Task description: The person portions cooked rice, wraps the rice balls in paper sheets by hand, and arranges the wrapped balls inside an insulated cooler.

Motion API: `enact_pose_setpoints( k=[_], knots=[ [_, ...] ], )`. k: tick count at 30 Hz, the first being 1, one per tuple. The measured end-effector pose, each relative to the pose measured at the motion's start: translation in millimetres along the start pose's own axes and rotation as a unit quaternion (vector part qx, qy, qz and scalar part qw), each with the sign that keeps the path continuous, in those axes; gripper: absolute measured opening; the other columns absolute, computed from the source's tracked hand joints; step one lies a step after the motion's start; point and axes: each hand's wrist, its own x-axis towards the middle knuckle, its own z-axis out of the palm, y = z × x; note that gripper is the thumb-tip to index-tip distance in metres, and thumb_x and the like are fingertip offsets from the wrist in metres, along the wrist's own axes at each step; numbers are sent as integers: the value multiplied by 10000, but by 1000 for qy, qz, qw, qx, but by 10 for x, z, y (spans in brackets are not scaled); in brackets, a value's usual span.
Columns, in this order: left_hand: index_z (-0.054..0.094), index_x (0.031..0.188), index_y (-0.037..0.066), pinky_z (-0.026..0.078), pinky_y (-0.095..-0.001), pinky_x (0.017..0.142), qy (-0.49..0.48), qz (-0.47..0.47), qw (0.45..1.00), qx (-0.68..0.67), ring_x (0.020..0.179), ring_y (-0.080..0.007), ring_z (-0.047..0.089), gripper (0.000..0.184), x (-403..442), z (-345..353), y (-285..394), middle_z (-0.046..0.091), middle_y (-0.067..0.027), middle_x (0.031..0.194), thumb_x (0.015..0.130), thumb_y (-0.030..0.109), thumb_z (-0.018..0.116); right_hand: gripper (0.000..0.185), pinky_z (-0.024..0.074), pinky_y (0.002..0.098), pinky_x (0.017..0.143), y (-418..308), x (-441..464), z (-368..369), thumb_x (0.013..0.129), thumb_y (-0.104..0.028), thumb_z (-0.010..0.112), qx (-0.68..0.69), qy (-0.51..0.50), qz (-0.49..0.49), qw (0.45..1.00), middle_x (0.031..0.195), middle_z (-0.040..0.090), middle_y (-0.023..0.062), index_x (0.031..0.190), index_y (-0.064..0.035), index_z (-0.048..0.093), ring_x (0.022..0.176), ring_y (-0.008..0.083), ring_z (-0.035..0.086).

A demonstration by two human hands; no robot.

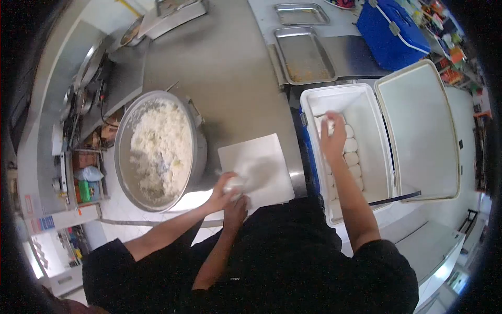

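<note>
My right hand (333, 138) reaches into the white cooler (372, 141), fingers curled round a white bundle (330, 125). Rows of similar white rounded bundles (351, 158) lie beneath and beside it. Near the table's front edge is my left hand (236, 210), at the corner of a stack of white sheets (272, 178); motion smears its fingers. Just above it, a co-worker's hand (222, 194) holds a blurred white lump (236, 184). I cannot tell whether my left hand touches that lump.
A big metal pot (121, 172) of white rice (162, 146) stands left of the sheets on the steel table (225, 68). The cooler's lid (426, 136) hangs open to the right. Metal trays (306, 55) and a blue cooler box (389, 34) are farther back.
</note>
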Motion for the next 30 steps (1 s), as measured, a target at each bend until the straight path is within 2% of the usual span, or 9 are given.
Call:
enact_pose_setpoints(
  k=[4,5,7,10,15,18,19,23,30],
  knots=[
    [552,1414,47,485,-460,1076,-81,171,975,-120,1315,-286,532,480,928,-563,401,482,-140,1463,970,183,671,140,483,454,923,-665,-1219,-166,936,-164,685,31,-282,-123,951,990,701,129,1007,-45,663,928,342,667],
    [558,1401,52,491,-453,1056,-52,165,972,-161,1299,-275,538,463,891,-357,200,493,-132,1435,975,199,666,247,449,486,1017,-860,-1238,-227,920,-219,709,-6,-528,-22,849,1103,688,156,1088,-46,658,1060,364,645],
    [574,1360,60,506,-442,1005,70,134,952,-268,1255,-259,555,422,593,270,-421,523,-119,1375,985,237,653,336,433,498,1054,-707,-1700,-101,908,-244,720,-9,-492,-62,868,1185,664,172,1166,-44,638,1154,374,608],
    [640,903,61,488,-506,795,192,120,970,92,910,-361,613,174,400,8,-216,636,-142,920,905,209,731,455,408,520,1104,-532,-1961,56,904,-276,729,-58,-460,-140,875,1296,621,197,1272,-42,598,1285,391,542],
    [647,904,51,448,-548,823,49,62,993,86,921,-418,637,160,576,-302,-225,673,-154,922,964,197,616,317,476,519,988,-250,-1862,285,932,-254,717,-106,-483,-94,864,1118,709,178,1137,-16,674,1142,382,647],
    [642,913,53,440,-546,880,150,-5,987,64,956,-410,636,206,553,-263,-162,677,-154,967,996,230,576,284,512,525,816,-212,-1713,445,923,-249,707,-3,-398,59,916,908,704,217,1081,-21,645,934,451,660],
    [652,951,62,439,-535,912,369,30,928,24,992,-396,625,181,455,-285,146,670,-151,1013,978,238,619,287,518,506,804,-149,-1680,508,933,-246,701,4,-398,85,913,920,701,222,1097,-19,641,926,443,662],
    [644,1168,37,407,-551,1058,-67,214,974,-19,1231,-390,568,393,125,96,274,638,-192,1255,887,293,741,301,529,439,788,60,-1708,742,952,-249,702,41,-331,158,929,947,692,224,1126,-11,643,882,375,673],
    [318,1591,38,207,-639,1215,103,164,969,155,1558,-387,238,897,310,129,503,223,-210,1694,920,502,691,309,518,338,724,231,-1834,438,936,-217,762,16,-389,99,916,903,709,52,1127,23,718,773,130,616]
  ],
)
